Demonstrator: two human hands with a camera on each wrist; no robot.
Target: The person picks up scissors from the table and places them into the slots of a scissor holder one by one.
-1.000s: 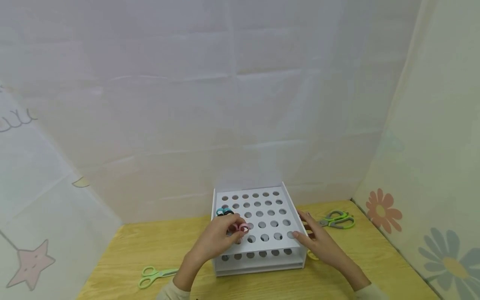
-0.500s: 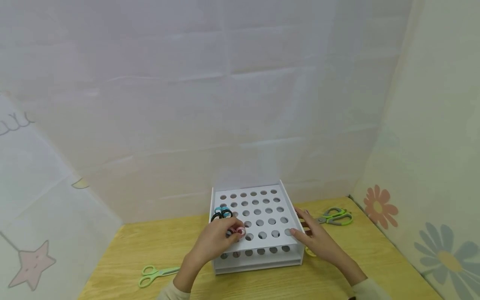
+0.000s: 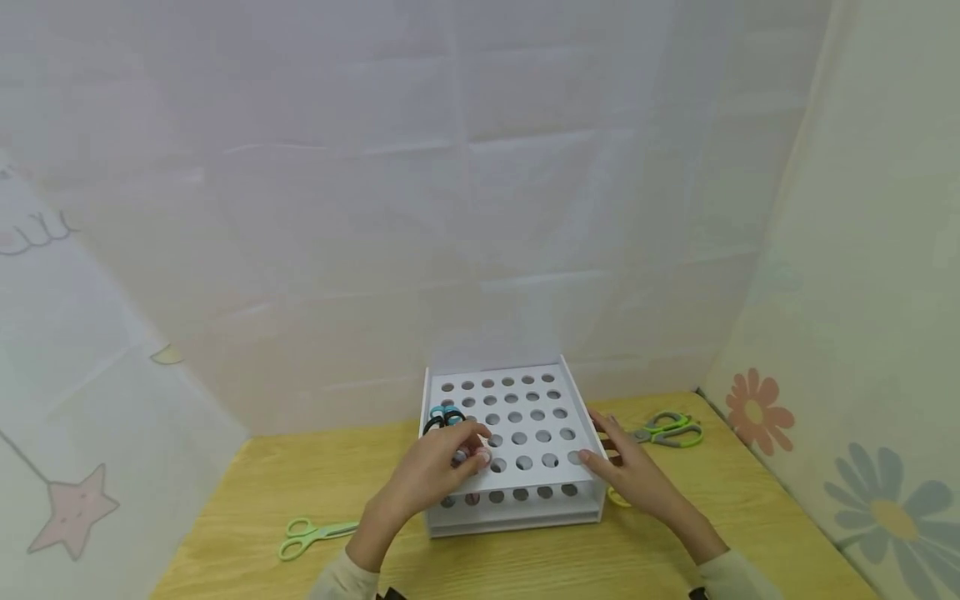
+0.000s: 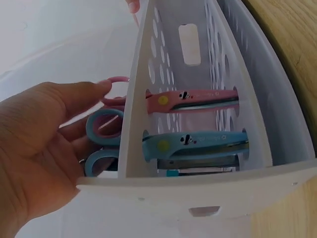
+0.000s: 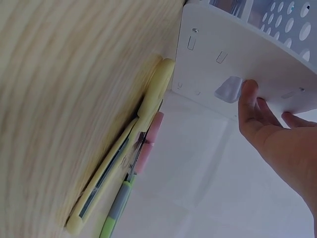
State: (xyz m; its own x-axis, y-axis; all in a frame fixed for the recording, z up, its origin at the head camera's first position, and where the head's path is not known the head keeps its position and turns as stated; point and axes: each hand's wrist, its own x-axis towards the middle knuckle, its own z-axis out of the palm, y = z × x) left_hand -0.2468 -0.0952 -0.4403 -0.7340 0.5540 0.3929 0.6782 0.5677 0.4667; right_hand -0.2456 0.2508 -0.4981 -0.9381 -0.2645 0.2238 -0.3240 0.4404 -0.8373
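A white rack (image 3: 517, 473) with round holes in two tiers stands on the table. My left hand (image 3: 431, 467) is at its near left corner, thumb and fingers about the handle of pink scissors (image 4: 195, 100), whose blades run through the holes. Beside these sit blue scissors (image 4: 198, 145), handles under my left fingers. Farther back in the same column are black scissors (image 3: 433, 424) and teal-handled scissors (image 3: 450, 412). My right hand (image 3: 637, 467) holds the rack's right side, thumb on the top plate, fingers against the side panel (image 5: 208, 64) near its slot.
Light green scissors (image 3: 311, 534) lie on the table (image 3: 270, 475) to the left. Right of the rack are green-grey scissors (image 3: 669, 431) and yellow scissors (image 5: 143, 109), with a pink handle (image 5: 148, 144) beyond. A white sheet (image 3: 375, 250) hangs behind.
The pink scissors have sunk lower into the rack, and their tip shows in the lower tier. My left index finger has lifted slightly from the handle. My right hand stays on the rack.
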